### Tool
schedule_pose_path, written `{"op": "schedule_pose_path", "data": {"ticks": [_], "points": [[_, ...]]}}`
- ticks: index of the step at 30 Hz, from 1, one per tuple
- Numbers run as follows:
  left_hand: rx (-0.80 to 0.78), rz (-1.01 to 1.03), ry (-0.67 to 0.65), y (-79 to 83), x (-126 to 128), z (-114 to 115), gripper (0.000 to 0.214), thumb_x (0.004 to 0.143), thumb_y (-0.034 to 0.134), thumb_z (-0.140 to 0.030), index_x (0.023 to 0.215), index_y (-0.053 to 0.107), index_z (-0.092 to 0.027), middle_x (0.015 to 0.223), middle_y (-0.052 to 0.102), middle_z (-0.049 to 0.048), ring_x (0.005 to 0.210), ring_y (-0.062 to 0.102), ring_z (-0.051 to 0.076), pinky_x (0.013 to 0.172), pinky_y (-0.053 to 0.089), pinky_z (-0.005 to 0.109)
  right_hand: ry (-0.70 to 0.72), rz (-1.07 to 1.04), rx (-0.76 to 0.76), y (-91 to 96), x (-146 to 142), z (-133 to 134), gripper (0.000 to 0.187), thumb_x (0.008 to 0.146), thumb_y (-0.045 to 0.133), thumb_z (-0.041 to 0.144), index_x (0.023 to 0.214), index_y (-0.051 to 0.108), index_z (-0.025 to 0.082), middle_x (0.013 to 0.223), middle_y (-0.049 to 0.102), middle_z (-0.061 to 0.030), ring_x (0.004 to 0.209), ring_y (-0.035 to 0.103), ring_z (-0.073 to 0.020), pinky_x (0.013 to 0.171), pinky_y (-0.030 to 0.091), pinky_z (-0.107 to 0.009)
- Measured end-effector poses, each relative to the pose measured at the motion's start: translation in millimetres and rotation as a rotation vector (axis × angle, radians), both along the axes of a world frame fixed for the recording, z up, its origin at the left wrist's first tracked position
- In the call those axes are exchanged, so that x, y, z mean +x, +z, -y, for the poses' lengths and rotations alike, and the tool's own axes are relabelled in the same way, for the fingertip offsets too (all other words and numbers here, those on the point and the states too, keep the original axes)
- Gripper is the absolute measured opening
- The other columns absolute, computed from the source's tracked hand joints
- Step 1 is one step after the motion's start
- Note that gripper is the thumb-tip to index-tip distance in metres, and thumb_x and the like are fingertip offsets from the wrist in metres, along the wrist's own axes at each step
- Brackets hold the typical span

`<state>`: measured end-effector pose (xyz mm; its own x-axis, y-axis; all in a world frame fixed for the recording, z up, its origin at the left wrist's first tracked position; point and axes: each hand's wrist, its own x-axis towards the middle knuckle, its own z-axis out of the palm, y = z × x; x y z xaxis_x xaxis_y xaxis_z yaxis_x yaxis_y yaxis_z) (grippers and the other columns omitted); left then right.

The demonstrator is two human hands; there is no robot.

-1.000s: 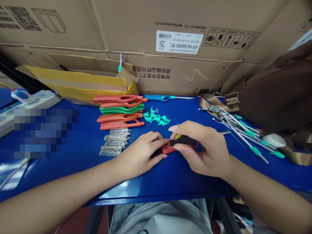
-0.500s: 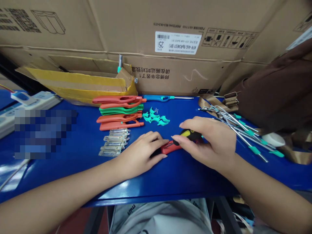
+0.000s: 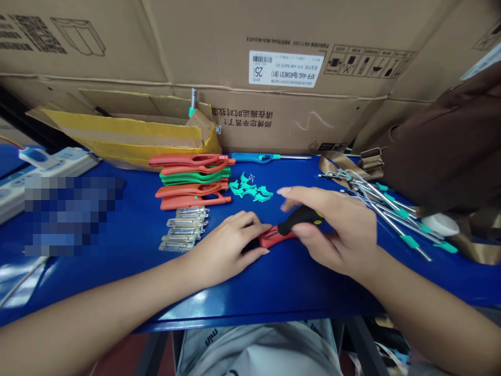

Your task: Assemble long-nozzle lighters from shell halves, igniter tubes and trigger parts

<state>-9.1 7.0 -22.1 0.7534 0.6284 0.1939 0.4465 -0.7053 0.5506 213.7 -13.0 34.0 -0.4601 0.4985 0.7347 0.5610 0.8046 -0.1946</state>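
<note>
My left hand (image 3: 235,240) lies on the table with its thumb and fingers closed on the near end of a red lighter casing (image 3: 268,240), the kind with a long trigger handle. In my right hand (image 3: 336,224) is a screwdriver (image 3: 295,220) with a black and yellow handle. Its thin shaft points left and down at the red casing, close to my left fingertips; whether the tip sits in a screw cannot be made out. My right thumb and fingers are round the handle, with the index finger lifted above it. The casing's right part is hidden behind my right hand.
Beyond my hands lie turquoise triggers (image 3: 250,190), stacked orange and green lighter casings (image 3: 191,190), clear fuel tanks (image 3: 183,228) and a blue lighter (image 3: 254,157). Metal lighter tubes (image 3: 391,214) are on the right. A cardboard box (image 3: 129,133) and power strip (image 3: 66,162) stand left.
The screwdriver has turned in my right hand, so less yellow shows on the handle. My right index finger has lifted away from it. My left hand and the casing stay put.
</note>
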Motion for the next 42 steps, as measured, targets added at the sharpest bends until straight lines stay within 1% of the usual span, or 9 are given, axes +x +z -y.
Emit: {"op": "schedule_pose_path", "data": {"ticks": [2,4,10,16,22,28,35,40,42], "points": [[0.001,-0.017,0.004,0.2,-0.2,0.2,0.02,0.098,0.061,-0.028,0.115,0.067,-0.019,0.108,0.06,0.0077,0.103,0.057,0.023,0.095,0.051,0.041,0.095,-0.031,-0.148,1.8,0.2,2.0,0.039,0.104,0.04,0.024,0.142,0.049,0.022,0.122,0.073,-0.0083,0.101,0.072,-0.0202,0.084,0.059,-0.034],[0.004,-0.02,0.007,0.0,-0.1,0.4,0.021,0.098,0.061,-0.028,0.115,0.067,-0.018,0.108,0.06,0.0079,0.103,0.056,0.023,0.096,0.05,0.042,0.142,-0.03,-0.203,2.9,-0.9,3.2,0.043,0.103,0.04,0.022,0.146,0.045,0.022,0.123,0.072,-0.0078,0.102,0.072,-0.0189,0.085,0.059,-0.032],[0.009,0.008,0.004,-1.1,0.4,0.2,0.021,0.098,0.061,-0.027,0.118,0.065,-0.02,0.107,0.06,0.0066,0.1,0.057,0.022,0.094,0.051,0.04,-0.068,0.035,0.039,0.4,-3.8,1.3,0.022,0.095,0.066,0.03,0.117,0.063,0.026,0.089,0.076,-0.0011,0.07,0.071,-0.017,0.061,0.055,-0.027],[0.023,-0.029,0.013,-1.3,-0.3,0.2,0.02,0.098,0.062,-0.03,0.115,0.066,-0.019,0.107,0.06,0.0076,0.104,0.057,0.023,0.096,0.05,0.041,0.077,-0.021,-0.247,-2.1,-1.9,1.4,0.048,0.103,0.039,0.02,0.151,0.036,0.024,0.124,0.071,-0.0072,0.091,0.073,-0.0183,0.08,0.061,-0.033],[0.019,0.006,0.002,-2.5,0.3,1.3,0.022,0.098,0.061,-0.027,0.118,0.064,-0.019,0.106,0.059,0.0069,0.101,0.057,0.022,0.092,0.051,0.04,-0.046,0.008,-0.011,-2.8,-5.7,-0.4,0.033,0.094,0.068,0.032,0.125,0.057,0.026,0.104,0.077,-0.0028,0.077,0.073,-0.0179,0.065,0.058,-0.027],[0.006,-0.028,0.007,-0.7,0.0,0.2,0.019,0.098,0.061,-0.029,0.113,0.066,-0.019,0.107,0.059,0.0073,0.104,0.056,0.023,0.095,0.051,0.041,0.098,-0.069,-0.282,-4.9,-4.3,3.9,0.05,0.102,0.043,0.02,0.151,0.038,0.026,0.131,0.068,-0.0066,0.083,0.074,-0.0159,0.074,0.06,-0.03],[0.038,0.016,0.013,-3.6,1.0,1.2,0.022,0.098,0.062,-0.028,0.118,0.065,-0.019,0.103,0.059,0.0065,0.098,0.057,0.022,0.091,0.052,0.04,-0.033,-0.065,0.015,-8.9,-10.7,1.5,0.039,0.092,0.07,0.028,0.128,0.057,0.027,0.094,0.077,-0.0002,0.071,0.072,-0.0163,0.062,0.057,-0.026],[0.008,-0.009,0.011,-1.8,0.9,0.9,0.021,0.097,0.062,-0.028,0.116,0.067,-0.019,0.11,0.06,0.0085,0.105,0.057,0.025,0.096,0.051,0.044,0.14,-0.093,-0.228,-9.0,-8.7,2.8,0.049,0.103,0.042,0.019,0.151,0.039,0.022,0.13,0.068,-0.0081,0.1,0.073,-0.0184,0.082,0.06,-0.032],[0.009,-0.001,0.009,-2.1,1.1,0.4,0.02,0.097,0.062,-0.028,0.114,0.068,-0.02,0.112,0.061,0.0093,0.108,0.057,0.026,0.098,0.05,0.045,0.167,-0.092,-0.225,-8.8,-8.8,3.0,0.046,0.102,0.045,0.018,0.148,0.043,0.024,0.127,0.07,-0.0058,0.098,0.073,-0.0165,0.083,0.06,-0.03]]}}
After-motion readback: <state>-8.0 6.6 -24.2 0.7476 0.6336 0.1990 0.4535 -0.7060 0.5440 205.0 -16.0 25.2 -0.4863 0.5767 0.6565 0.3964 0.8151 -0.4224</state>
